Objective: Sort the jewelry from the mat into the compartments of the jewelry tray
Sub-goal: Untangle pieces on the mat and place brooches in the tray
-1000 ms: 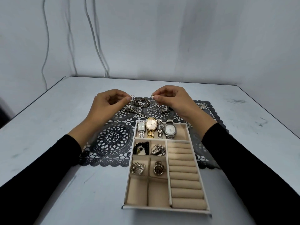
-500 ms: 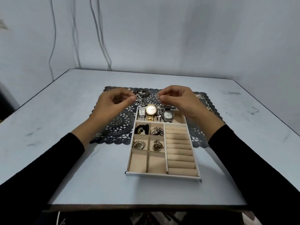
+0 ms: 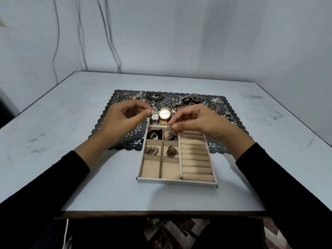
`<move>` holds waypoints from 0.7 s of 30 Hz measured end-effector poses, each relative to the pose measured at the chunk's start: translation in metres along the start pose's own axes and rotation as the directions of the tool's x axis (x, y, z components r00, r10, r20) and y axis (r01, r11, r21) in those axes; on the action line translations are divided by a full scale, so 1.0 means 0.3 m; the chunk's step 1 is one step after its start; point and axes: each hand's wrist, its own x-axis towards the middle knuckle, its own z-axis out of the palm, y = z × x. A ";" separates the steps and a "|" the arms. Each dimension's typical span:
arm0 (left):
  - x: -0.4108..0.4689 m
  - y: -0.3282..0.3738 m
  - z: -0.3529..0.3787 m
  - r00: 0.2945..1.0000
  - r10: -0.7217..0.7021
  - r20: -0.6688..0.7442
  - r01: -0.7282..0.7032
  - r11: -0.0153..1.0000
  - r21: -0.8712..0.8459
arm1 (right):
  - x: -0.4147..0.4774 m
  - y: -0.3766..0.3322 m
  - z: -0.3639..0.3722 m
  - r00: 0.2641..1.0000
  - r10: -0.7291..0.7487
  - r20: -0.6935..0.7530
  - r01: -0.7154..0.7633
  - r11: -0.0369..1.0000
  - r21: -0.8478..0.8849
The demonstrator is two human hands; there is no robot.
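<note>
Head view, near to far. On the tabletop [image 3: 71, 177] stood the jewelry tray [image 3: 176, 182], its long axis running away from the person. The near-left compartment [image 3: 150, 166] and near-right compartment [image 3: 170, 167] held nothing, and the ring rolls [image 3: 195, 159] down the right side carried no rings. The middle row held a silver swirl brooch [image 3: 151, 150] on the left and a gold-toned piece [image 3: 172, 151] on the right. The row beyond held a black bead bracelet [image 3: 154, 134] and a silver chain bracelet [image 3: 170, 137]. Over the far edge of the chain bracelet's compartment the right hand [image 3: 195, 121] pinched a small silvery piece [image 3: 169, 127] between thumb and forefinger, the other fingers [image 3: 186, 116] curled. The left hand [image 3: 125, 117], farther off and to the left, pinched a second small piece [image 3: 153, 111] above the silver watch [image 3: 154, 119] at the tray's far-left corner. What kind of pieces these were, and whether anything joined them, was too small to tell. The gold watch [image 3: 164, 114] lay between the two pinches in the far long compartment. Judged from this layout, both empty compartments lay toward the person from either pinch, with the right hand the nearer. The ring rolls lay just beside the right hand. Beyond the tray, the black lace mat [image 3: 125, 139] carried the unsorted jewelry [image 3: 194, 100] along its far edge.
</note>
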 end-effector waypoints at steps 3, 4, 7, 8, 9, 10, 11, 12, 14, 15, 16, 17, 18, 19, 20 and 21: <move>-0.006 0.000 0.002 1.000 0.008 0.005 -0.008 1.000 0.007 | -0.008 -0.015 0.008 0.998 0.000 0.064 0.003 0.999 -0.044; -0.008 0.000 0.002 1.000 0.007 0.009 -0.007 1.000 0.000 | -0.010 -0.020 0.010 0.996 0.003 0.089 0.003 0.997 -0.075; -0.010 -0.001 0.003 1.000 -0.005 0.016 0.005 1.000 -0.015 | -0.019 -0.041 0.017 0.986 0.025 0.165 0.003 0.986 -0.166; -0.010 -0.001 0.004 1.000 -0.007 0.016 0.008 1.000 -0.014 | -0.021 -0.047 0.018 0.983 0.038 0.182 -0.003 0.983 -0.184; -0.010 -0.003 0.003 1.000 -0.009 0.014 0.009 1.000 -0.013 | -0.022 -0.052 0.017 0.979 0.052 0.197 -0.011 0.979 -0.205; -0.009 -0.004 0.004 1.000 -0.010 0.012 0.010 1.000 -0.013 | -0.022 -0.056 0.015 0.975 0.069 0.210 -0.020 0.974 -0.228; -0.009 -0.005 0.004 1.000 -0.012 0.009 0.012 1.000 -0.013 | -0.021 -0.058 0.013 0.971 0.087 0.222 -0.028 0.967 -0.253; -0.009 -0.005 0.003 1.000 -0.012 0.006 0.012 1.000 -0.015 | -0.021 -0.059 0.014 0.967 0.102 0.235 -0.034 0.961 -0.276; -0.008 -0.005 0.000 1.000 -0.011 0.002 0.011 1.000 -0.019 | -0.019 -0.059 0.019 0.960 0.127 0.249 -0.043 0.948 -0.317; -0.009 -0.006 0.000 1.000 -0.011 0.003 0.011 1.000 -0.020 | -0.018 -0.059 0.022 0.959 0.137 0.249 -0.048 0.942 -0.333; -0.009 -0.005 -0.001 1.000 -0.013 0.004 0.013 1.000 -0.022 | -0.016 -0.059 0.025 0.959 0.145 0.245 -0.052 0.936 -0.349; -0.009 -0.006 -0.001 1.000 -0.014 0.006 0.014 1.000 -0.022 | -0.014 -0.060 0.027 0.960 0.148 0.239 -0.053 0.930 -0.364; -0.009 -0.005 0.000 1.000 -0.014 0.008 0.015 1.000 -0.021 | -0.013 -0.061 0.028 0.961 0.150 0.234 -0.052 0.924 -0.378; -0.009 -0.004 0.000 1.000 -0.015 0.009 0.015 1.000 -0.022 | -0.012 -0.064 0.029 0.961 0.152 0.230 -0.052 0.920 -0.388; -0.009 -0.004 0.000 1.000 -0.015 0.009 0.015 1.000 -0.023 | -0.011 -0.066 0.029 0.961 0.153 0.230 -0.052 0.917 -0.394; -0.009 -0.003 -0.001 1.000 -0.014 0.008 0.014 1.000 -0.025 | -0.011 -0.068 0.030 0.961 0.154 0.229 -0.052 0.916 -0.398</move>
